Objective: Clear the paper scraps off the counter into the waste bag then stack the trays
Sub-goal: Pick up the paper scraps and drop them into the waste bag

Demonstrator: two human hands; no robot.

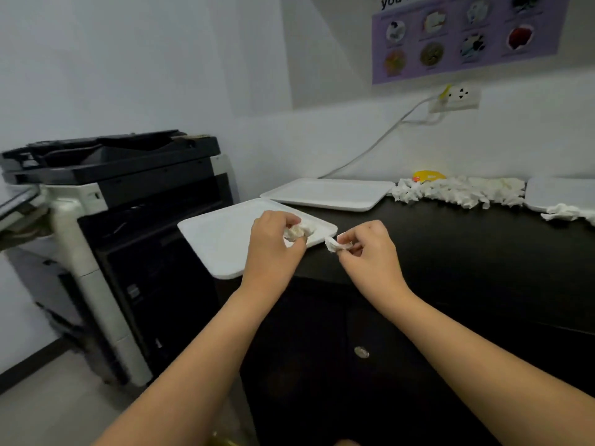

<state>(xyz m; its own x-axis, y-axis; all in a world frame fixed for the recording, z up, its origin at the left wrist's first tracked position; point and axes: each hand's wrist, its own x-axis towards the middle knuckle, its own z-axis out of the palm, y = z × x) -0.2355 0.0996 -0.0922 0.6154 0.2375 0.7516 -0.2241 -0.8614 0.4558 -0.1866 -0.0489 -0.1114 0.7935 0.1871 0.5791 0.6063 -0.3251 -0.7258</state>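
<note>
A white tray [219,239] lies on the near left corner of the dark counter [450,246], overhanging its edge. Over this tray my left hand [273,249] grips a crumpled paper scrap [297,231]. Just right of the tray's corner my right hand [370,249] pinches a small white paper scrap [333,244]. A second white tray [328,193] lies farther back by the wall. A third tray [560,193] sits at the far right. A long heap of paper scraps [457,189] runs along the wall between them. No waste bag is in view.
A large copier [112,194] stands left of the counter. A yellow object [428,176] lies behind the scrap heap. A cable [380,140] runs from a wall socket [457,96] down to the counter. A loose scrap [563,211] lies beside the right tray.
</note>
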